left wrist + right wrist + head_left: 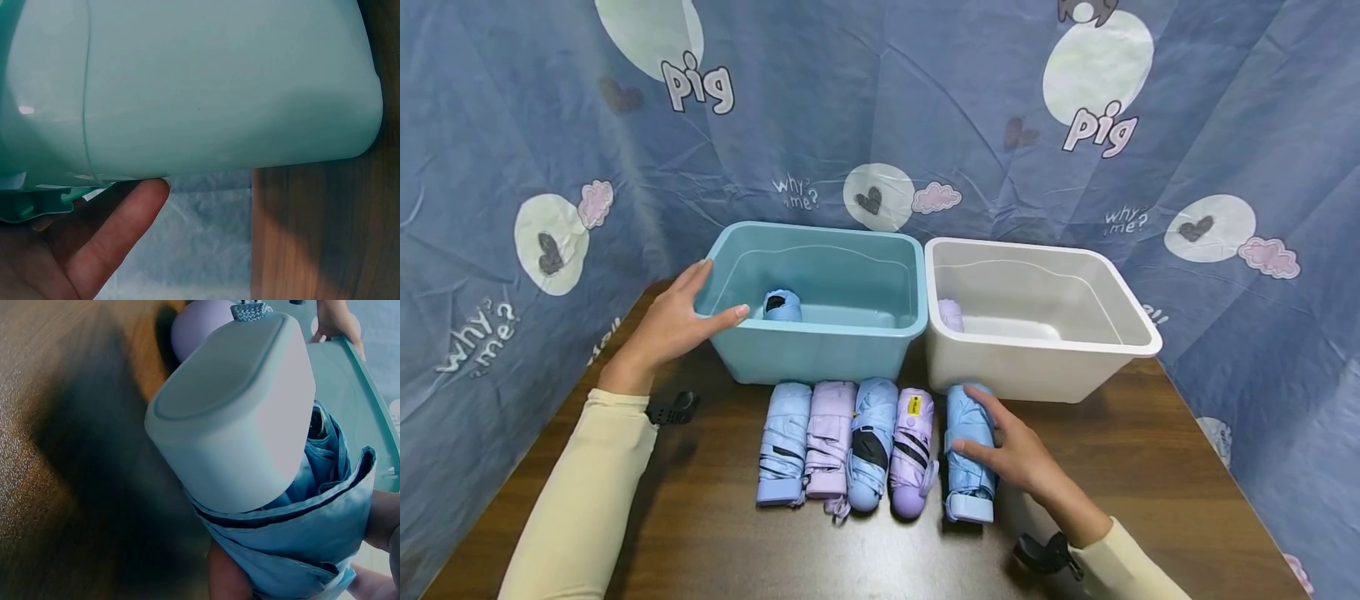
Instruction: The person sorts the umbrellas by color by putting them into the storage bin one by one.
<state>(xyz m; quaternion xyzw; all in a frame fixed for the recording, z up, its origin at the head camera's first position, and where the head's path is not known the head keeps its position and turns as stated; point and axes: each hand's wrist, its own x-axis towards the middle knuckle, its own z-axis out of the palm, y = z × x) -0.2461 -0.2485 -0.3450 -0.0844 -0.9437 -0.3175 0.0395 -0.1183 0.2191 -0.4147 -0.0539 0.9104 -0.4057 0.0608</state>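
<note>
My left hand (pixel 673 325) rests on the near left corner of a teal bin (pixel 827 354), thumb toward the front rim and fingers along the left side. In the left wrist view, a straight finger (pixel 122 234) touches the bin's outer wall. On the table in front of a white bin (pixel 1007 367), my right hand (pixel 1018 450) grips a folded blue umbrella (pixel 970 475) between thumb and fingers. Its flat pale end (pixel 231 425) faces the right wrist camera. To its left, a purple umbrella (pixel 912 454) lies apart from it.
Further left lie a blue umbrella with a rounded end (pixel 872 450), a pink-lilac umbrella (pixel 831 437) and a light blue umbrella (pixel 785 442). A blue umbrella (pixel 784 307) is inside the teal bin, and a lilac one (pixel 951 315) inside the white bin. A patterned blue curtain (pixel 985 108) hangs behind.
</note>
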